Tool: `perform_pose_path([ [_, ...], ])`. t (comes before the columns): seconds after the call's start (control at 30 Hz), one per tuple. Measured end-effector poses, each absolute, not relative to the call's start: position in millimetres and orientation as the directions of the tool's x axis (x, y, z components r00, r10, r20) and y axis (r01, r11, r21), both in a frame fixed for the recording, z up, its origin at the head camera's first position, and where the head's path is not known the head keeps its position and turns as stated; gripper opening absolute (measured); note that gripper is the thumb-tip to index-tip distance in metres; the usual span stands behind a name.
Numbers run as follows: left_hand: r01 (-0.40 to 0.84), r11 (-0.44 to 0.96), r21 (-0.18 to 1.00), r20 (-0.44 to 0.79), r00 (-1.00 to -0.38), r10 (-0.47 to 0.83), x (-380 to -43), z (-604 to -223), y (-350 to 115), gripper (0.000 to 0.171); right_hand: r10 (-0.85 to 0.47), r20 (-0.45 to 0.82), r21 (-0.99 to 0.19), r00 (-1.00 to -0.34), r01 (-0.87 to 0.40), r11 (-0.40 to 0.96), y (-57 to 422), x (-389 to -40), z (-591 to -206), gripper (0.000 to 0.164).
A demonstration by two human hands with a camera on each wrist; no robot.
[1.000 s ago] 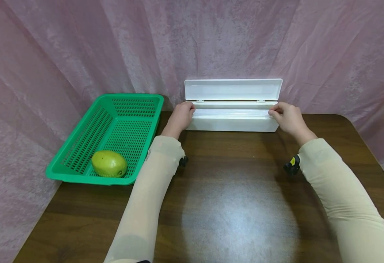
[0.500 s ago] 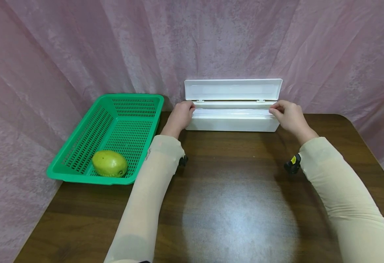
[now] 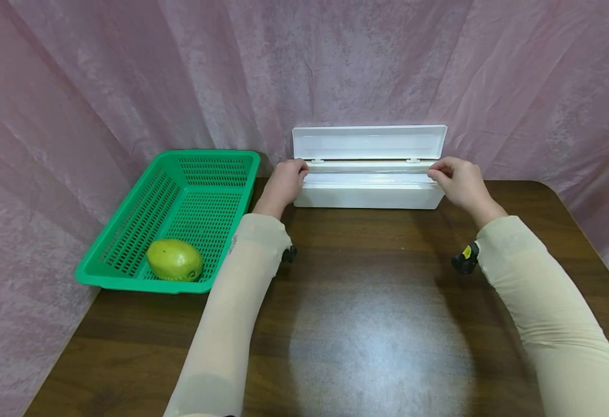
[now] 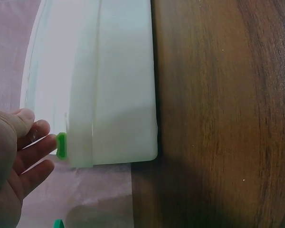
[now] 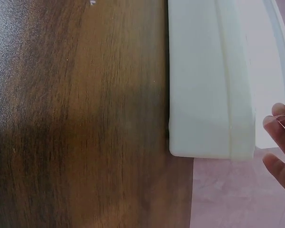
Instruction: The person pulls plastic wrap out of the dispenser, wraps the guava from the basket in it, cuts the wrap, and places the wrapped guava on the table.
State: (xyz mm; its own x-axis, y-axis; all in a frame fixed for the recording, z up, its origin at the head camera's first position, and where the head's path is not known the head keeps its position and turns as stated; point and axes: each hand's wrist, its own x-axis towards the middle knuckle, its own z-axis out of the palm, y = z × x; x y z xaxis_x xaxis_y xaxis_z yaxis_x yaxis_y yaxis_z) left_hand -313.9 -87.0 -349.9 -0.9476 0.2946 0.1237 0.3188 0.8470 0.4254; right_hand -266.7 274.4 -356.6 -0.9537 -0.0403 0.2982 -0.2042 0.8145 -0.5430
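A long white cling film dispenser [image 3: 368,198] stands at the back of the table, its hinged lid [image 3: 369,142] raised. Clear plastic film [image 3: 367,178] shows inside it. At the dispenser's left end, my left hand [image 3: 284,182] pinches the film's edge between thumb and index finger, the other fingers spread below in the left wrist view. My right hand [image 3: 463,185] pinches the film's opposite corner at the right end. A thin sheet stretches between the two hands, above the opening. A small green piece [image 4: 61,146] shows beside the dispenser's end in the left wrist view.
A green slotted basket [image 3: 87,272] sits on the left of the table, holding one yellow-green fruit [image 3: 174,260]. Pink velvety curtain [image 3: 367,63] hangs right behind the dispenser. The brown wooden table [image 3: 377,278] has a rounded corner at the back right.
Both hands have shifted very slightly, the right one up and to the right. The film's edge between them now shows higher, near the rear wall of the dispenser. The lid stays raised.
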Motion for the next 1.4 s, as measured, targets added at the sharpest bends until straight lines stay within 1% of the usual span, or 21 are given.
perform_pose_path([
  [0.23,0.293,0.851,0.437,0.086,-0.955,0.284,-313,-347,-87,0.026,-0.033,0.298,-0.545,-0.954,-0.199,0.814,274,-265,-354,0.022],
  [0.4,0.285,0.855,0.433,0.091,-0.958,0.274,-311,-346,-86,0.023,-0.029,0.289,-0.550,-0.957,-0.191,0.813,275,-264,-352,0.022],
  [0.53,0.283,0.851,0.443,0.081,-0.958,0.277,-311,-344,-87,0.026,-0.029,0.282,-0.553,-0.959,-0.188,0.812,275,-263,-351,0.024],
  [0.77,0.318,0.850,0.420,0.146,-0.948,0.282,-311,-344,-88,0.021,-0.024,0.292,-0.552,-0.956,-0.189,0.812,275,-263,-349,0.023],
  [0.97,0.322,0.844,0.429,0.135,-0.947,0.292,-312,-342,-88,0.022,-0.022,0.311,-0.553,-0.950,-0.200,0.809,275,-263,-348,0.022],
  [1.13,0.332,0.844,0.422,0.156,-0.943,0.293,-309,-339,-88,0.022,-0.017,0.317,-0.548,-0.948,-0.198,0.813,275,-263,-347,0.023],
  [1.4,0.324,0.835,0.445,0.148,-0.946,0.288,-307,-336,-88,0.022,-0.016,0.321,-0.550,-0.947,-0.200,0.810,275,-262,-344,0.025],
])
